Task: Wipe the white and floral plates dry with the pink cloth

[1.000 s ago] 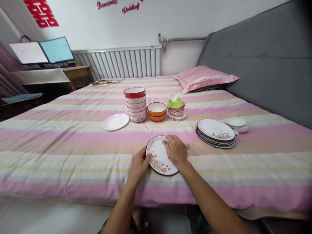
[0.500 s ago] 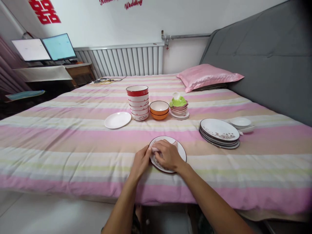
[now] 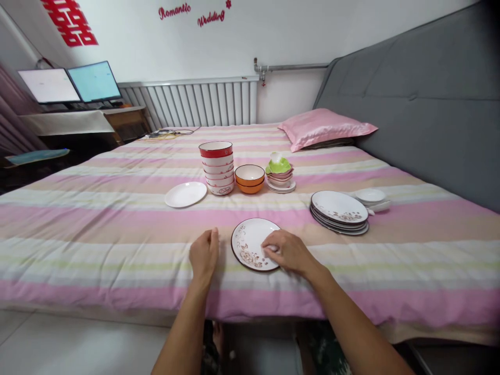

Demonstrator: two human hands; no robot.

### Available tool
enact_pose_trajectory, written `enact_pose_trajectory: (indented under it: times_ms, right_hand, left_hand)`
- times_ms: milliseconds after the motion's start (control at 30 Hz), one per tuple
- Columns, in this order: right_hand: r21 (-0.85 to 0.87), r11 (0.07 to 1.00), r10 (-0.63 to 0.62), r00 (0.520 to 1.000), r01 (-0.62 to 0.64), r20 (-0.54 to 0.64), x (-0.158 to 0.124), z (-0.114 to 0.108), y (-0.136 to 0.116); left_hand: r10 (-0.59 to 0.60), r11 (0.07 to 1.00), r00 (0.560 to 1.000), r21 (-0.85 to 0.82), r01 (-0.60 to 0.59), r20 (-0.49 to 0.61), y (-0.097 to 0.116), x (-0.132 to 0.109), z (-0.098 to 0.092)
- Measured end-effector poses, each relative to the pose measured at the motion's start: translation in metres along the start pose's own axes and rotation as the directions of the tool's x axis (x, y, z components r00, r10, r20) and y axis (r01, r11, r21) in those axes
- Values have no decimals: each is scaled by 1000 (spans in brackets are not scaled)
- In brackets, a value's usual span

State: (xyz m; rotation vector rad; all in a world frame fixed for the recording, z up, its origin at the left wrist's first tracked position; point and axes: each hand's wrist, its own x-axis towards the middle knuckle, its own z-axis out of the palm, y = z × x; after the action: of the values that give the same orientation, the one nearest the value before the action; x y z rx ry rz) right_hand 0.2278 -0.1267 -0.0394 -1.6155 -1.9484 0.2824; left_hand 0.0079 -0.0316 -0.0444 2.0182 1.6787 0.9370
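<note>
A white plate with a dark rim and brown flower print (image 3: 250, 237) lies flat on the bed near its front edge. On its right side rests my right hand (image 3: 291, 252), fingers closed around a small pale cloth (image 3: 270, 250) that is mostly hidden by them. My left hand (image 3: 205, 254) is apart from the plate, to its left, just over the bedspread. Its fingers are curled in and nothing shows in them.
Behind the plate stand a white oval plate (image 3: 186, 194), stacked red-and-white bowls (image 3: 217, 169), two orange bowls (image 3: 250, 179) and small dishes topped by a green leaf-shaped one (image 3: 278, 165). Stacked matching plates (image 3: 339, 207) and small white dishes (image 3: 370, 196) lie right.
My left hand has let go of the plate's edge and moved left. My right hand, with the cloth, has shifted from the plate's middle to its right side.
</note>
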Motion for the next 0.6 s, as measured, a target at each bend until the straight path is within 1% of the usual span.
enact_pose_trajectory:
  times_ms: [67,100,200,267,333,400,467,533,600]
  right_hand:
    - [-47,994,98,994,-100,-56,2,-1,9]
    - [-68,985,150,985,-156,-87,3,0,12]
    - [-108,950,272,948,-292,-165,12,6,14]
    - [-129,929,320,928,-347,-193,20,13,11]
    - [-148,911,351,913,-384,-208,31,20,6]
    - [-164,901,366,908,-401,-205,43,28,0]
    - [-174,902,365,913,-395,-180,52,34,-6]
    - [-177,919,331,934,-351,-136,58,38,-11]
    - [-166,948,260,962,-270,-81,59,41,-16]
  left_hand:
    - [7,990,996,143,7,-94,-10,3,-12]
    - [29,979,993,204,-6,-112,-16,4,-19]
    - [129,925,989,368,-95,-71,-37,8,-36]
    - [156,883,986,454,-117,-50,-52,8,-42]
    - [159,848,987,516,-119,-35,-63,4,-45]
    - [174,819,984,559,-130,-27,-70,-1,-43]
    - [196,796,980,589,-140,-32,-72,-6,-40]
    - [216,780,975,609,-143,-47,-71,-9,-38]
    - [228,772,971,620,-139,-68,-70,-11,-36]
